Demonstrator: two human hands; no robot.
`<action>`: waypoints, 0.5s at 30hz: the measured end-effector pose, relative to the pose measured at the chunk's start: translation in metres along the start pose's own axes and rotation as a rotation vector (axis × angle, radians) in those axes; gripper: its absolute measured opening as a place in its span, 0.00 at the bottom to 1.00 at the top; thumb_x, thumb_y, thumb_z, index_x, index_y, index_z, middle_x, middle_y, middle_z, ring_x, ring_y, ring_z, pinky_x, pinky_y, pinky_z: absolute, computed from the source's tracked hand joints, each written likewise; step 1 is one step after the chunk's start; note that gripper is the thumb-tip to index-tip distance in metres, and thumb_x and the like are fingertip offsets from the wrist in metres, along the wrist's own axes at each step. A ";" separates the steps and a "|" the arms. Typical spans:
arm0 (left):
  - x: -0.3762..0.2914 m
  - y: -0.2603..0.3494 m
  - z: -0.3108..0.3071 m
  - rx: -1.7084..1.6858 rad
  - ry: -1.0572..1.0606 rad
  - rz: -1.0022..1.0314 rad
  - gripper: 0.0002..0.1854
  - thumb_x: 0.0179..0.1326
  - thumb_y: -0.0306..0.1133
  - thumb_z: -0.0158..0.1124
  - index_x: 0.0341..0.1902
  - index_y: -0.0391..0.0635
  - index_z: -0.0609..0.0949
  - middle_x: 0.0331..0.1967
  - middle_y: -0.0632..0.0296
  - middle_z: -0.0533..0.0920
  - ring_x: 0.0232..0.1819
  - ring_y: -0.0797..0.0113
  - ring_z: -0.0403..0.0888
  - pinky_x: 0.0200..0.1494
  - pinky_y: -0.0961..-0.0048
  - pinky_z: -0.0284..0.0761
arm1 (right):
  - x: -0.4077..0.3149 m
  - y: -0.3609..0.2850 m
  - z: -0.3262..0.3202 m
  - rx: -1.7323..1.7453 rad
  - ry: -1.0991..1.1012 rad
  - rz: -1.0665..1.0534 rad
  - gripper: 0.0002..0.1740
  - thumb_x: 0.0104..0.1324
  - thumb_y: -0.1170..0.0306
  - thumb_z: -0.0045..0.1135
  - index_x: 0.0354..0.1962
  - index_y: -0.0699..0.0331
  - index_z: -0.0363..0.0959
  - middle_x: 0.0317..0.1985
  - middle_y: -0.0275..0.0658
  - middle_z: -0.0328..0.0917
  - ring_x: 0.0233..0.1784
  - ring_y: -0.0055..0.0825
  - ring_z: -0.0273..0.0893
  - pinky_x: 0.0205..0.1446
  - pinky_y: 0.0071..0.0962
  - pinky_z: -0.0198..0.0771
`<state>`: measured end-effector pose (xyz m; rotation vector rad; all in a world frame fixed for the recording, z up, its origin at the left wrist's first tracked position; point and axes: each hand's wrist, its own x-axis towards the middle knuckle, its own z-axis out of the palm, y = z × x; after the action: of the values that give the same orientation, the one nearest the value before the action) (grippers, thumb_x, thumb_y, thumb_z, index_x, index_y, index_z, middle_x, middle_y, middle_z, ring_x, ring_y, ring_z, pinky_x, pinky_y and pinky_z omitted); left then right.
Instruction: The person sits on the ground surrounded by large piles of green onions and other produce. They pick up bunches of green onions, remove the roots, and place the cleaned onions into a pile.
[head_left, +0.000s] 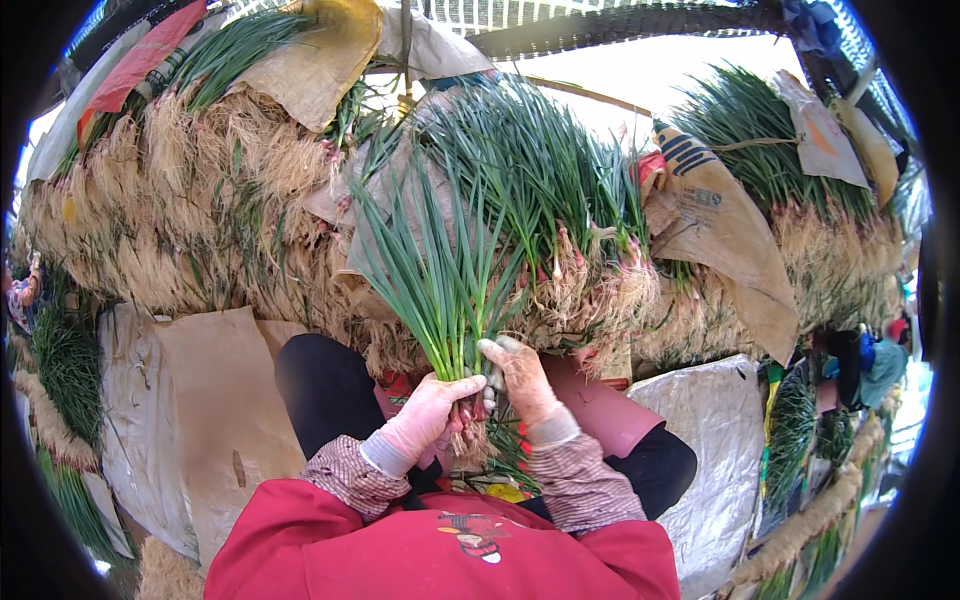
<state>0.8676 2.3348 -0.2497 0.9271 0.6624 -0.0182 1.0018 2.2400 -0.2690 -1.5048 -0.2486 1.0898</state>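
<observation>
A bunch of green-leaved allium plants (442, 300), with reddish bulbs and pale roots, stands upright in front of my chest, leaves pointing away from me. My left hand (430, 411), in a light glove, grips its stems just above the bulbs. At the bunch's right side, my right hand (520, 375), also gloved, has bent fingers touching or close to the stems; whether it grips any is hidden. Beyond the hands, a larger heap of the same plants (525, 165) lies with its roots toward me.
A long bank of stacked plants with dry roots (202, 187) runs across the front, partly covered by woven sacks (720, 217). White sheets lie left and right (705, 457) of my knees. People are at the far left (22, 296) and far right (874, 367).
</observation>
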 end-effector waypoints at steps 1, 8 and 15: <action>0.003 -0.005 -0.005 0.001 0.033 0.018 0.13 0.65 0.38 0.59 0.33 0.41 0.82 0.18 0.64 0.79 0.13 0.79 0.69 0.16 0.84 0.63 | 0.003 0.011 0.008 0.113 0.108 -0.051 0.12 0.67 0.62 0.56 0.37 0.62 0.78 0.18 0.28 0.70 0.16 0.14 0.64 0.20 0.16 0.58; 0.025 -0.029 -0.016 -0.322 0.069 0.085 0.11 0.67 0.32 0.56 0.38 0.34 0.79 0.21 0.60 0.78 0.24 0.69 0.75 0.32 0.72 0.75 | 0.012 0.048 0.020 0.771 0.152 -0.119 0.12 0.69 0.68 0.53 0.45 0.67 0.74 0.30 0.31 0.75 0.25 0.16 0.68 0.26 0.15 0.65; 0.032 -0.036 -0.053 -0.534 -0.235 -0.004 0.17 0.68 0.33 0.53 0.51 0.31 0.76 0.31 0.62 0.79 0.27 0.72 0.74 0.35 0.73 0.74 | -0.009 -0.013 -0.045 0.381 0.174 -0.279 0.10 0.71 0.67 0.51 0.42 0.65 0.72 0.30 0.31 0.72 0.26 0.15 0.68 0.30 0.15 0.69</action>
<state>0.8551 2.3608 -0.3152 0.3999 0.4175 0.0440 1.0351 2.2074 -0.2595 -1.1731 -0.1161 0.7303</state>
